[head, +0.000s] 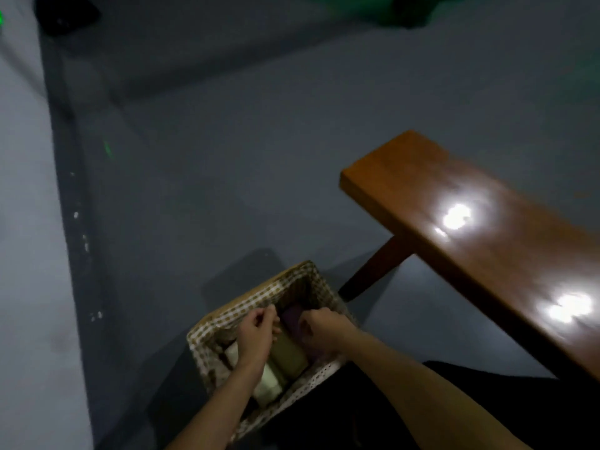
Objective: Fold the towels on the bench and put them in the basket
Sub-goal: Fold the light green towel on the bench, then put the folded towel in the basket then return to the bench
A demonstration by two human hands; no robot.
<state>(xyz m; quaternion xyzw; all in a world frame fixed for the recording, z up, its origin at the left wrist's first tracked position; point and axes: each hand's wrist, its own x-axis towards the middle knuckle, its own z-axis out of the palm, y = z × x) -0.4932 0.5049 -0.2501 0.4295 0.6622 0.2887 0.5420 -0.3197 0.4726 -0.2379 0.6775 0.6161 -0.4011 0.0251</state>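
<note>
Grey floor surrounds the basket (319, 289) beside the bare bench (480, 254). Left hand (256, 334) curls empty; right hand (319, 326) grips the purple towel (292, 315). Best press it flat beside the folded towels (289, 355).

A grey floor (227, 157) is spreading across the scene. A darker strip (69, 190), flecked with white marks, is running from far to near along the left. A blurred green shape (367, 11) is showing at the far right edge.
</note>
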